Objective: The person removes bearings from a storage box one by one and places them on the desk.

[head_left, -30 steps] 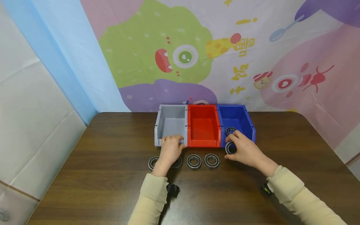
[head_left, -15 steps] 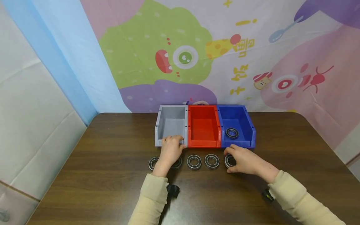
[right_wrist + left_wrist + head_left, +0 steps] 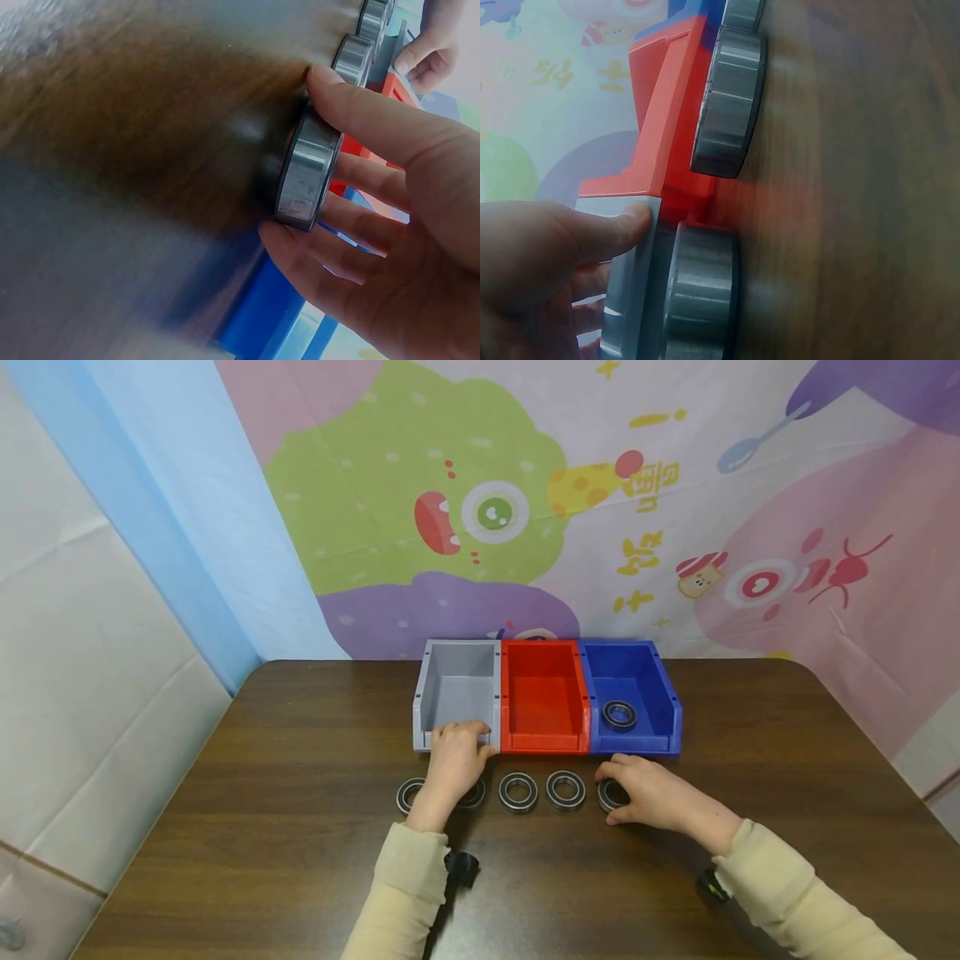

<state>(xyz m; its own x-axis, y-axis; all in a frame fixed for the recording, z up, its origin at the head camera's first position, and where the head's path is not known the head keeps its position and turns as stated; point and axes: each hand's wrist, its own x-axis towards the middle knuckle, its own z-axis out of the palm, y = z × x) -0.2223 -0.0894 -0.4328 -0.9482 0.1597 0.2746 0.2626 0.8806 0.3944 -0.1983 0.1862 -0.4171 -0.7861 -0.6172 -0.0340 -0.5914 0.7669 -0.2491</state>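
My left hand grips the front edge of the grey bin, thumb outside and fingers over the lip. At the right end of a row of ball bearings on the table, my right hand holds a ball bearing between thumb and fingers. One black-sealed bearing lies flat in the blue bin. Two bearings in the row, a middle bearing and its right neighbour, are fully visible. My left wrist partly covers a bearing and the leftmost bearing.
Between the grey and blue bins stands the red bin. All three are side by side at the back of the brown wooden table, against a printed curtain. A black wrist strap part hangs beside the left sleeve.
My right hand has brought its bearing down from the blue bin's front toward me, into line with the row; over the last half second it barely moves. My left hand stays put.
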